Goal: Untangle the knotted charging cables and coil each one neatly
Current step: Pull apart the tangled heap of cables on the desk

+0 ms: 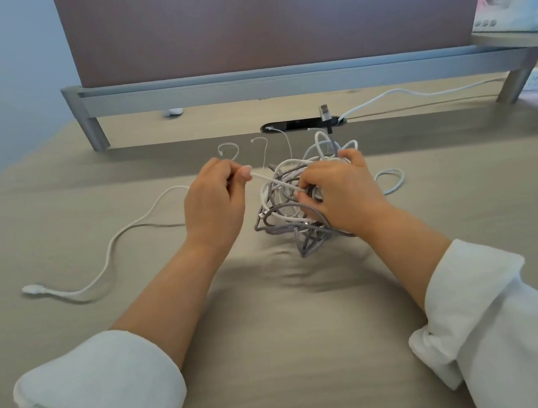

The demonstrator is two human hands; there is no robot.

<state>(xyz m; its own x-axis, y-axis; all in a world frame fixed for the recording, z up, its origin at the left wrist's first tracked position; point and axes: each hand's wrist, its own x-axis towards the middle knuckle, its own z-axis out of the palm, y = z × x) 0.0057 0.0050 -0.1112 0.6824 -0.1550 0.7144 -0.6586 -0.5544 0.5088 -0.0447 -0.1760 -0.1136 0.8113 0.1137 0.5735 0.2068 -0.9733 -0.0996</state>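
A knot of white and grey braided cables (287, 208) lies in the middle of the beige desk (277, 323). My right hand (342, 193) grips the knot from its right side, fingers curled into the strands. My left hand (214, 204) pinches a white cable (267, 179) that stretches taut from its fingers into the knot. A loose length of white cable (117, 239) trails from behind my left hand to the left and ends in a white plug (32, 289). Thin white cable ends (262, 151) curl up behind the knot.
A grey metal riser (278, 81) with a large panel stands across the back of the desk. In front of it is a dark cable slot (287, 126) with a grey plug (324, 113) and a white cable (400, 92) running right. A white loop (392, 179) lies right of the knot.
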